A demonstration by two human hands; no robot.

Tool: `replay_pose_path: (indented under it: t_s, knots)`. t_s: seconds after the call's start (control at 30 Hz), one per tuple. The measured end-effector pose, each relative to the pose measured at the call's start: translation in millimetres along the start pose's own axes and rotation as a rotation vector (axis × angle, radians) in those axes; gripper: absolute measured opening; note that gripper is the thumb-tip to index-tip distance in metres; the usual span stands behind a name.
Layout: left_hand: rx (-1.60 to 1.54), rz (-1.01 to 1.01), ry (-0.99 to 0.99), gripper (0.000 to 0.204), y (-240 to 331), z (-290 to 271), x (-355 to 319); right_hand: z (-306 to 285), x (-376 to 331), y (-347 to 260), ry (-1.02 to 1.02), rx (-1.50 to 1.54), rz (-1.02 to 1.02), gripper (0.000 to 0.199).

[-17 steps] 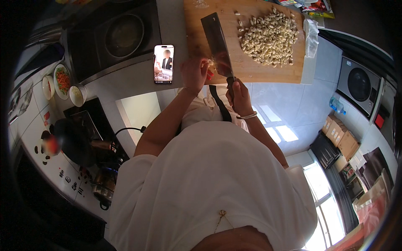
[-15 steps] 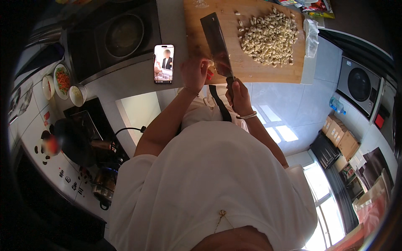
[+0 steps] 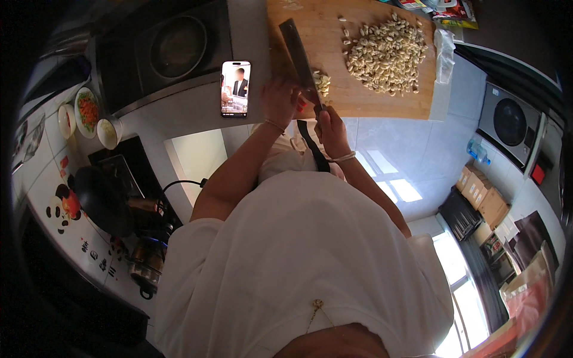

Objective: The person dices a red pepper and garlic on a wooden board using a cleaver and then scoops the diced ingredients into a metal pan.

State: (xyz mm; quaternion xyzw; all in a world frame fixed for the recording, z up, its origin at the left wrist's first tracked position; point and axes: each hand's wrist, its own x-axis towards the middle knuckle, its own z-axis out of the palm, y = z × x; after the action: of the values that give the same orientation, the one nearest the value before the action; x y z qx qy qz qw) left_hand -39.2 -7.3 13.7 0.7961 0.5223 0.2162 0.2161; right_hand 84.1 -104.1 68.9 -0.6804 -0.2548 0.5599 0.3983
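A cleaver (image 3: 296, 55) stands nearly edge-down on the wooden cutting board (image 3: 340, 110), its broad blade pointing away from me. My right hand (image 3: 332, 128) is wrapped round its handle at the board's near edge. To the left of the blade, my left hand (image 3: 280, 98) has its fingers bent, red-nailed tips close against the steel; whatever they pinch is hidden. Pale yellow chopped pieces (image 3: 322, 82) lie along the right side of the blade. Farther right, a big heap of pale, nut-like or bean-like pieces (image 3: 388, 56) covers the board.
A phone (image 3: 235, 89) playing a video lies left of the board, beside a dark cooktop (image 3: 161, 53). At far left are a plate of chopped orange and green food (image 3: 88, 113) and a small white bowl (image 3: 109, 132). A crumpled white wrapper (image 3: 443, 56) hangs by the board's right edge.
The cleaver has turned more edge-on and shifted slightly left, baring the chopped pieces on its right. My right hand has moved a little left and nearer me.
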Motion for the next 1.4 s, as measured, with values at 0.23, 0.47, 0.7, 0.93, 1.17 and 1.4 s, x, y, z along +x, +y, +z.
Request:
replay_pose_path:
  t_s: [0.23,0.47,0.7,0.93,1.17,1.4]
  knots:
    - [-0.024,0.073,-0.069,0.015,-15.4,-30.6,7.6,-13.6,-9.8,-24.2,-0.042,0.131,-0.015,0.042]
    - [0.051,0.135,-0.098,0.014,-8.8,-23.5,8.5,-25.4,-26.2,-21.7,0.017,0.204,0.037,0.039]
    - [-0.045,0.106,-0.111,0.016,2.3,-9.3,16.8,-47.6,-30.3,-3.4,0.085,0.156,-0.016,0.042]
    - [-0.136,0.081,-0.163,0.026,0.8,2.3,12.7,-49.5,-18.7,2.9,0.086,0.089,0.023,0.04]
    - [-0.314,0.035,-0.091,0.027,5.9,4.8,6.1,-45.8,-25.5,-10.1,0.011,0.04,0.02,0.035]
    - [-0.218,0.032,-0.135,0.019,-0.3,13.4,1.1,-32.3,-13.3,-10.2,-0.018,-0.059,0.044,0.034]
